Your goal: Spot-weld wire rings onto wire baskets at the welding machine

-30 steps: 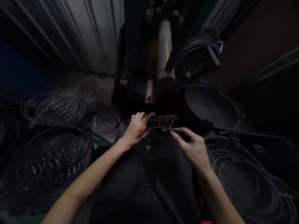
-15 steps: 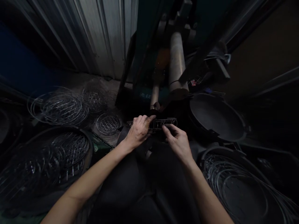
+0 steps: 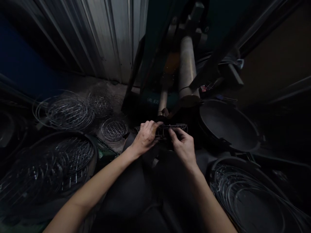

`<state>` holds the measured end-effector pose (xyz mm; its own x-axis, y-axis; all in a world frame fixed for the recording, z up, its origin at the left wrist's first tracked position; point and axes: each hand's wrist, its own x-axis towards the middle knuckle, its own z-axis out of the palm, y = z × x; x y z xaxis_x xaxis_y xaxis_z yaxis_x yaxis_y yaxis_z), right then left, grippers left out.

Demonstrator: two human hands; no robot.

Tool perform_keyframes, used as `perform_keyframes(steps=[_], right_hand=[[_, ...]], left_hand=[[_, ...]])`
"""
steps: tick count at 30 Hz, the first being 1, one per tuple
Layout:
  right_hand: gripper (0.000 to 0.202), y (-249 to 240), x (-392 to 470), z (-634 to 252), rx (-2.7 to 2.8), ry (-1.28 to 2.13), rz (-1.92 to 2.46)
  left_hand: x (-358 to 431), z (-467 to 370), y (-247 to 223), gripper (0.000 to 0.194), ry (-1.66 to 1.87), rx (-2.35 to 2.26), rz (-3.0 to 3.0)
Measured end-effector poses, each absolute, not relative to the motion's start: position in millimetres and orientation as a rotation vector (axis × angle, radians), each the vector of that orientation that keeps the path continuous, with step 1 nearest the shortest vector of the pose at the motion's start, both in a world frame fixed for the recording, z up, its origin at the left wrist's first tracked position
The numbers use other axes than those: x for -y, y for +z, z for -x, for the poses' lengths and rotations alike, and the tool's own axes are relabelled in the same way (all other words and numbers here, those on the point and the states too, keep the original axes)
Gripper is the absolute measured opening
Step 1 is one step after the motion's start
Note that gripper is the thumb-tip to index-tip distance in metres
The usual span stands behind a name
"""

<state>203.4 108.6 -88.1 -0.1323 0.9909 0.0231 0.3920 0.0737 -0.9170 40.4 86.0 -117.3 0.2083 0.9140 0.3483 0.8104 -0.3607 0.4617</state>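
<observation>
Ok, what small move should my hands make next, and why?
I'd probably steady the wire frame with your left hand while your right hand firms its hold: the left clasps one side, but the right's exact contact is too dark to confirm.

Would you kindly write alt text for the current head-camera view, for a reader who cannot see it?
The left hand grips a wire frame in front of a machine, with the right hand at its near side. Round wire racks lie to the left; wire hoops and a round dark tray are to the right.
</observation>
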Motion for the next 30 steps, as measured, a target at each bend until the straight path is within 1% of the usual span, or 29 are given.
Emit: perform_keyframes(steps=[7,12,16,21,26,30], right_hand=[[0.033,-90.3,-112.0,-197.2,1.645,0.906,1.399],[0.032,-90.6,-117.5,-193.5,1.633,0.883,1.382],[0.032,-89.8,-122.3,-189.3,1.621,0.878,1.393],[0.033,-88.0,-125.9,-184.6,1.635,0.819,1.41],[0.032,-87.6,-124.4,-185.7,1.651,0.797,1.403],[0.031,-89.9,-123.8,-181.8,1.625,0.804,1.433]], left_hand=[[-93.2,-40.0,-119.5,0.054,0.944,-1.674,-2.308],[-98.4,-39.7,-122.8,0.053,0.967,-1.674,-2.286],[-103.4,-38.1,-122.5,0.057,0.959,-1.701,-2.259],[-109.1,-36.1,-119.0,0.053,0.923,-1.716,-2.284],[-109.5,-34.4,-117.5,0.056,0.858,-1.759,-2.35],[-112.7,-33.5,-121.1,0.054,0.828,-1.791,-2.387]])
